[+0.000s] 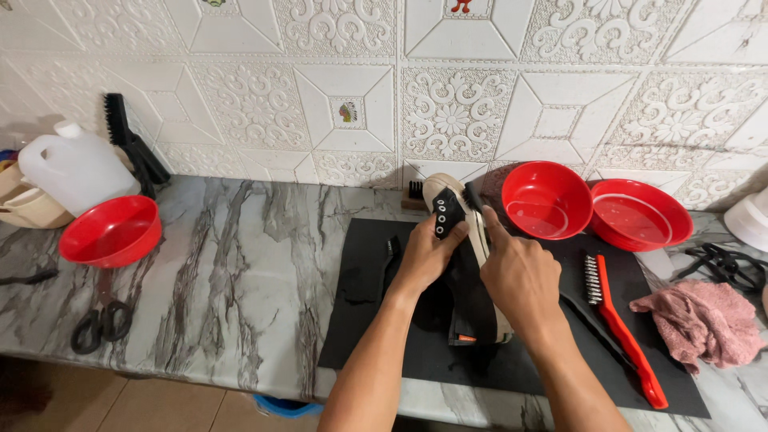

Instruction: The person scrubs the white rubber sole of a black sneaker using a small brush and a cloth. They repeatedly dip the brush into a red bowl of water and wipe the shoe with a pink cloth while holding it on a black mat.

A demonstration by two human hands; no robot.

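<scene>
The shoe (pixel 460 264) is black with a white sole and white-ringed eyelets. It lies on a black mat (pixel 360 320). The counter (pixel 224 264) is grey marble with dark veins. Three bowls are red: one at the left (pixel 110 232), two at the back (pixel 546 200) (pixel 640 214). The wire brush (pixel 620 328) has a red handle. The cloth (pixel 704 320) is dusty pink, the jug (pixel 76 168) white, the scissors (pixel 100 316) black. The wall tiles (pixel 448 112) are white with embossed floral scrolls.

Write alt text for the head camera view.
Two bare hands, left hand and right hand, grip a black sneaker over a black mat on a marble counter, with red bowls and a red-handled wire brush nearby.
</scene>
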